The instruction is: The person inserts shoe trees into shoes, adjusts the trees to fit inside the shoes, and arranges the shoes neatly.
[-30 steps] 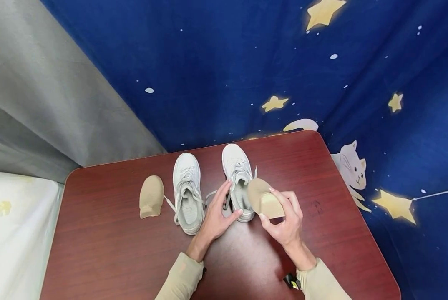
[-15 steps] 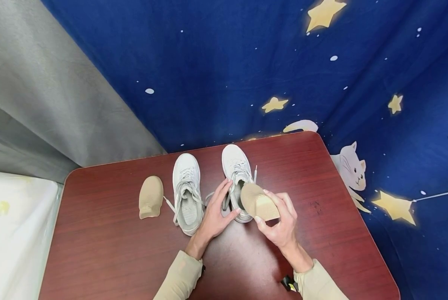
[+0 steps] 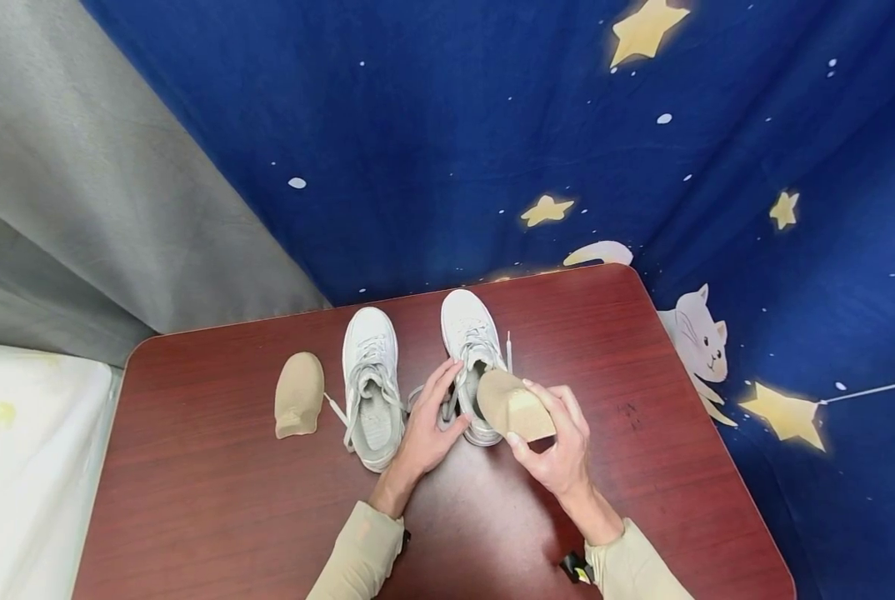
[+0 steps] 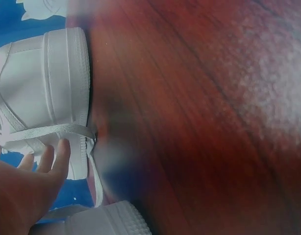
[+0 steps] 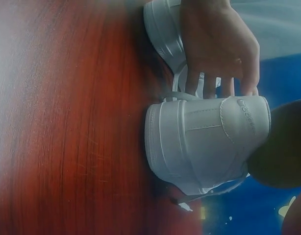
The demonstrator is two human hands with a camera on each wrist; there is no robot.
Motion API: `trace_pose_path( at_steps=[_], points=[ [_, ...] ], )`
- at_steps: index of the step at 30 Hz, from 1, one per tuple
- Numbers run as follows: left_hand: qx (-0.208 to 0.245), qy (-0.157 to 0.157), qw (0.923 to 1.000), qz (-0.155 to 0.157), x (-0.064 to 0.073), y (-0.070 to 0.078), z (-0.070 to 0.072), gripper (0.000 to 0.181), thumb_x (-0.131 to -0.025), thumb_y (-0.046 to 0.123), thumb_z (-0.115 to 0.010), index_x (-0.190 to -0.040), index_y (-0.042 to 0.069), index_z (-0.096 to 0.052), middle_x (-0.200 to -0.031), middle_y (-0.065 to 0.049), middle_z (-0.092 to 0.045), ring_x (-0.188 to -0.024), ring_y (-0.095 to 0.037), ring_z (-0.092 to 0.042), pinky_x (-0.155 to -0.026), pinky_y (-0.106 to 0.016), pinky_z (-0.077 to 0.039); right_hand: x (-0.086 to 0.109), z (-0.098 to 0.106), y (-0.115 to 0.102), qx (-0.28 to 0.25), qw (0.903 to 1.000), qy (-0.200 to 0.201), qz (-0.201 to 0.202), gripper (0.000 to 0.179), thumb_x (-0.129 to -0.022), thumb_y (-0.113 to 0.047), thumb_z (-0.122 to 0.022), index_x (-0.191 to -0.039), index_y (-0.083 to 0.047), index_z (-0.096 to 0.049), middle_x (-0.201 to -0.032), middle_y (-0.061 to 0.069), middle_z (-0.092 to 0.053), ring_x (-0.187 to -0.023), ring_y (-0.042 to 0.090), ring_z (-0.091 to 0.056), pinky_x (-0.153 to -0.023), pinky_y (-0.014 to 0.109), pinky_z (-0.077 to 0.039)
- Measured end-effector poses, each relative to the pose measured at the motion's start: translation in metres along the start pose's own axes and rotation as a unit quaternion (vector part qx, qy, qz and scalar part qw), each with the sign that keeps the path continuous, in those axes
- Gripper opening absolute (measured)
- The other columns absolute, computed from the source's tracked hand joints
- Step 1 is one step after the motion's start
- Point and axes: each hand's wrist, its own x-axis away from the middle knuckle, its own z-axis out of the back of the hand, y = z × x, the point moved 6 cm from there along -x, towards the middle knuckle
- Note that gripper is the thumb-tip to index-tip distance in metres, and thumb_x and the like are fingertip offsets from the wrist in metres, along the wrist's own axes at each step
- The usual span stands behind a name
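— fingers (image 3: 566, 403) first: what are they doing?

— those of the right hand (image 3: 567, 458) pinch a beige form (image 3: 503, 400), thumb at its near edge, the others along its far edge.

— and the left hand (image 3: 425, 433)?

— it grips nothing i can see. its fingers are fairly straight and spread along the left side of the right shoe (image 3: 466, 321), with the thumb by the heel. how hard it presses, if at all, i can't tell.

— so what has changed?

— a second ago the form was more off to the shoe's right. now its rounded end overlaps the right rim of the shoe's mouth, seen from the head. most of that shift was done half a second ago; since then it has barely moved.

— what does that mean for the work?

— the form and the shoe are lined up closely, i'd judge, but the form isn't inside. whether it touches the rim is hidden from me.

— anything farther out?

— the left shoe (image 3: 373, 392) stands beside its mate with laces loose, and a second form (image 3: 299, 396) lies left of it on the worktop (image 3: 200, 492).

— and beyond that?

— a blue curtain (image 3: 432, 150) with stars, past the far edge.
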Motion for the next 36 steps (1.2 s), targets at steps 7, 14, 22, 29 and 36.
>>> trace_pose_path(
  at_steps=[7, 14, 22, 29, 36],
  points=[
    [0.019, 0.018, 0.9997, -0.002, -0.001, -0.001, 0.001, 0.074, -0.081, 0.006, -0.069, -0.15, 0.017, -0.045, -0.155, -0.008, -0.038, -0.132, -0.023, -0.046, -0.096, -0.048, -0.048, 0.001, -0.004, 0.0, -0.003, 0.9998, -0.014, 0.014, 0.066, -0.066, -0.036, -0.076, -0.122, -0.002, -0.068, -0.099, 0.013, -0.064, -0.084, 0.023, -0.058, -0.075, 0.031, -0.046],
    [0.019, 0.024, 0.9995, -0.008, -0.001, -0.005, 0.0, 0.073, -0.081, 0.004, -0.069, -0.149, 0.016, -0.046, -0.152, -0.013, -0.04, -0.131, -0.022, -0.047, -0.097, -0.042, -0.049, 0.001, -0.007, 0.001, -0.002, 0.9996, -0.024, 0.013, 0.066, -0.066, -0.035, -0.076, -0.124, -0.004, -0.068, -0.1, 0.011, -0.064, -0.084, 0.023, -0.06, -0.075, 0.032, -0.046],
    [0.011, 0.032, 0.9994, -0.01, -0.002, -0.005, 0.002, 0.071, -0.082, 0.005, -0.07, -0.148, 0.017, -0.048, -0.153, -0.013, -0.041, -0.136, -0.024, -0.044, -0.108, -0.04, -0.039, 0.0, -0.009, 0.001, -0.003, 0.9995, -0.031, 0.01, 0.065, -0.067, -0.036, -0.076, -0.124, -0.004, -0.068, -0.1, 0.011, -0.064, -0.084, 0.022, -0.06, -0.074, 0.031, -0.046],
    [0.057, 0.02, 0.998, -0.018, -0.002, -0.006, -0.001, 0.071, -0.083, -0.002, -0.067, -0.15, 0.014, -0.046, -0.158, -0.017, -0.033, -0.142, -0.027, -0.037, -0.108, -0.048, -0.04, 0.002, -0.014, 0.004, -0.002, 0.9989, -0.047, -0.002, 0.066, -0.066, -0.034, -0.076, -0.126, -0.007, -0.067, -0.101, 0.009, -0.063, -0.085, 0.022, -0.059, -0.076, 0.03, -0.046],
    [0.065, 0.027, 0.9969, -0.033, -0.005, 0.007, 0.003, 0.066, -0.082, -0.012, -0.065, -0.144, 0.001, -0.049, -0.154, -0.024, -0.036, -0.136, -0.034, -0.043, -0.099, -0.052, -0.047, 0.003, -0.017, 0.01, 0.006, 0.9983, -0.058, -0.007, 0.065, -0.068, -0.036, -0.076, -0.127, -0.009, -0.067, -0.1, 0.008, -0.062, -0.084, 0.021, -0.058, -0.075, 0.03, -0.045]
  ],
)
